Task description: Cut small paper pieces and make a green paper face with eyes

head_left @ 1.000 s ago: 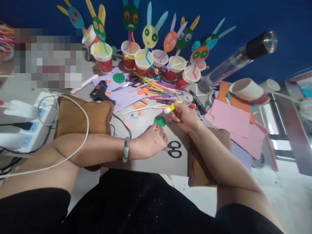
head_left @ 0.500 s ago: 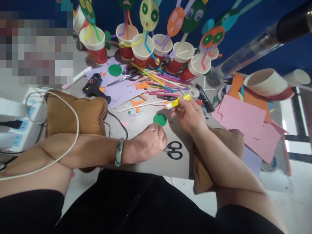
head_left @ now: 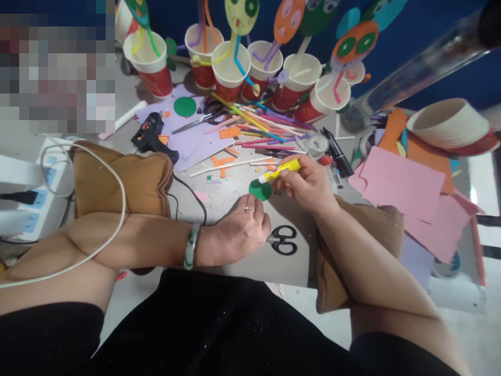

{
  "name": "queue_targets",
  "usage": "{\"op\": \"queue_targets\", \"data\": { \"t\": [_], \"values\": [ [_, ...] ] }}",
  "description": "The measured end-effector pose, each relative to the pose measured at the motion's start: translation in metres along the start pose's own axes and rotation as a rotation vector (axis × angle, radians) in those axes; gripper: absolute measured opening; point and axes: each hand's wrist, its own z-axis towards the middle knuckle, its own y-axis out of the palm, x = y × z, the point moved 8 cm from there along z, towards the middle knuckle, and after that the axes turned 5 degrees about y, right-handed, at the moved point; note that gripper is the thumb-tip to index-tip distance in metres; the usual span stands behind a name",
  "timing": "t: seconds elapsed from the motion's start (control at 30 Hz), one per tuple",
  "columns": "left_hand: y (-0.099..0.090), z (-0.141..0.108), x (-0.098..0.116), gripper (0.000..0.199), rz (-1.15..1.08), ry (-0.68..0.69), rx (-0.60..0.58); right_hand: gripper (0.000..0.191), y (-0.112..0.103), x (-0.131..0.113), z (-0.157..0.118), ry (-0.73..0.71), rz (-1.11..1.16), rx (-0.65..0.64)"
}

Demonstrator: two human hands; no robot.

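My right hand (head_left: 309, 185) pinches a yellow glue stick (head_left: 287, 169) between thumb and fingers. Its white end points left and down, just over a green paper circle (head_left: 258, 190) on the table. My left hand (head_left: 238, 227), with a ring and a bangle at the wrist, lies palm down with curled fingers at the circle's near edge. Its fingertips are hidden, so I cannot tell what they hold. Black-handled scissors (head_left: 284, 240) lie just right of my left hand, their blades partly hidden by it.
Red-and-white paper cups (head_left: 230, 68) with paper faces stand along the back. Paper sticks (head_left: 258, 122), another pair of scissors (head_left: 199, 119) and a black glue gun (head_left: 152, 137) lie before them. Pink paper (head_left: 399, 177) is at right; brown cushions (head_left: 121, 180) lie under my arms.
My right hand has brought the glue stick down and slightly left, so its white end is now over the green circle. My left hand stays almost in place. The view has shifted a little.
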Motion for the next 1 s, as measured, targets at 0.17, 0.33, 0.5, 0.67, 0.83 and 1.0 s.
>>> {"op": "queue_targets", "data": {
  "t": [0.17,0.33,0.5,0.67,0.83,1.0],
  "values": [
    [0.004,-0.001,0.001,0.029,-0.014,0.005,-0.017,0.034,-0.008,0.01,0.006,0.084,0.109,0.054],
    [0.006,-0.001,0.003,0.028,-0.012,0.001,-0.015,0.036,-0.015,0.004,0.006,0.015,0.202,0.149],
    [0.004,-0.002,0.004,0.028,0.013,0.009,0.024,0.047,0.017,0.009,0.007,0.15,0.233,-0.162],
    [0.005,-0.003,0.004,0.029,-0.006,0.013,0.012,0.041,-0.018,0.001,0.006,-0.017,0.142,0.232],
    [0.004,-0.003,0.004,0.027,0.005,0.007,0.029,0.031,-0.015,0.006,0.003,-0.032,0.079,0.126],
    [0.002,-0.002,0.003,0.025,0.008,0.008,0.057,0.021,0.0,0.004,0.0,-0.108,-0.086,-0.004]
  ]
}}
